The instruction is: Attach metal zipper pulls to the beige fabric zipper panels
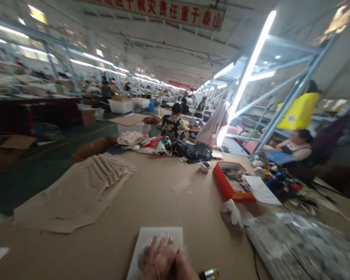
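Low in the head view, a white rectangular board or block [173, 234] lies on the brown tabletop. My left hand [159, 258] is over it, fingers stretched forward, blurred by motion. Beneath and around those fingers is something shiny and greyish [146, 253], perhaps clear plastic with small things inside; I cannot make it out. My right hand [185, 268] meets the left from the right side, and its fingers are mostly hidden. Just right of my hands lies a small metallic and dark cylinder [211, 274].
A stack of beige cut fabric [76, 190] lies at the left. An orange box [224, 186] of small parts, a paper sheet [262, 189], a knotted plastic bag [232, 214] and plastic-wrapped grey packs [303, 245] are at the right. Dark cloth [196, 151] lies along the far edge; people sit beyond.
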Available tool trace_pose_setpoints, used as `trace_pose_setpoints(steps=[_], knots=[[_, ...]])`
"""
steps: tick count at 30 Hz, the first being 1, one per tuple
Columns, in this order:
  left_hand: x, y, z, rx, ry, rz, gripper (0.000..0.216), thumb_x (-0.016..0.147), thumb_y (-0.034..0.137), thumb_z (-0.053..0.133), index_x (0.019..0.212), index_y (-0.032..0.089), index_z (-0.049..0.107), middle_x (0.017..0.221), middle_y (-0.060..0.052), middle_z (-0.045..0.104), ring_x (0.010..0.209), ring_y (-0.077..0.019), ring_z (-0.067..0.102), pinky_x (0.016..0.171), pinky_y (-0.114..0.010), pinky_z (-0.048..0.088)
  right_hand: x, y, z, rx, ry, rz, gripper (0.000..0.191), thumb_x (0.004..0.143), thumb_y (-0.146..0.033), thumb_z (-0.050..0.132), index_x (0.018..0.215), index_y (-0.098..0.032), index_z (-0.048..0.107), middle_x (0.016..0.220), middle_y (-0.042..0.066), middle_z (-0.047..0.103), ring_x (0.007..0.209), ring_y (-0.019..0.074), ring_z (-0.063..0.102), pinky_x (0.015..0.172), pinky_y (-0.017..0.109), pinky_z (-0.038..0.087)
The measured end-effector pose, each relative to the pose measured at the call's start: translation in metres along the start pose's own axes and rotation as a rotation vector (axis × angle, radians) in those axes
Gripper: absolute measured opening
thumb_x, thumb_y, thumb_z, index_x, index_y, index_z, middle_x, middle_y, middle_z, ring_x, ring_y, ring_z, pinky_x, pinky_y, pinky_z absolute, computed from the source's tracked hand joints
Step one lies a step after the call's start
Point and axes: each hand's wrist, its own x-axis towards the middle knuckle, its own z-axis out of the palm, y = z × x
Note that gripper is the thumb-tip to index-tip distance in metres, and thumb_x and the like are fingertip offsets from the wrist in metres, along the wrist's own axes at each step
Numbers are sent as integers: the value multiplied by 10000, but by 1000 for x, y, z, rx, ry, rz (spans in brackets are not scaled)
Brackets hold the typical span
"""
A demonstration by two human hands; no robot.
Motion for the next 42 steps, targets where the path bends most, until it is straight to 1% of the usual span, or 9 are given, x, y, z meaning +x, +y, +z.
trace_pose_setpoints(steps=[4,14,18,20,24,29,32,36,42], knots=[[9,4,-5,35,112,70,291,782,145,506,1033,215,636,994,-26,702,974,-207,637,1057,-399,349,-4,1,-2,-43,69,40,207,720,-131,585,895,-211,660,910,14,675,859,185,618,792,286,494],[28,30,-24,195,-195,-13,252,828,128,465,953,225,661,1006,-50,672,1130,-288,500,1044,-539,280,-18,-25,-29,-211,50,-179,200,582,-20,462,659,-203,480,804,13,581,779,145,526,710,244,428],[32,39,-24,209,-331,-108,217,877,288,466,938,219,663,1040,-82,634,1107,-286,480,1037,-541,260,-29,-24,-38,-144,14,-77,160,631,-45,491,600,-193,441,740,0,522,699,130,468,651,243,378],[37,35,-26,173,-340,-128,386,797,477,576,1074,215,635,1192,-116,574,1180,-345,415,1042,-580,226,-31,-20,-50,32,78,50,137,636,-73,537,616,-191,471,712,-14,505,686,126,458,639,238,366],[45,21,-47,-82,-232,-124,1002,531,759,657,1319,173,460,1428,-173,369,1326,-416,239,1098,-599,133,-31,-12,-94,619,332,277,102,587,-122,565,635,-188,504,720,-33,493,645,102,449,612,219,372],[40,15,-57,-705,-36,-570,715,812,632,473,1342,159,384,1401,-172,392,1270,-299,391,1023,-460,376,-27,-19,-137,945,384,296,102,523,-159,542,588,-180,467,677,-42,465,619,89,463,606,207,414],[42,29,-44,-1071,-106,-717,690,812,553,537,1348,157,360,1397,-185,394,1203,-286,460,994,-442,408,-27,-21,-133,1033,379,345,131,524,-194,552,586,-195,437,635,-47,463,605,102,493,603,228,457],[59,58,-34,-1466,-227,-682,902,647,358,768,1382,162,284,1357,-187,448,1172,-293,497,1027,-482,380,-29,-10,-116,1090,398,517,109,572,-270,572,665,-228,536,660,-23,589,664,163,582,692,338,535],[75,74,-31,-1558,-182,-688,812,587,204,773,1299,142,388,1232,-132,559,1161,-279,510,1025,-470,399,-21,1,-99,1025,515,565,233,715,-390,576,884,-240,631,863,27,693,927,198,629,877,376,517]])
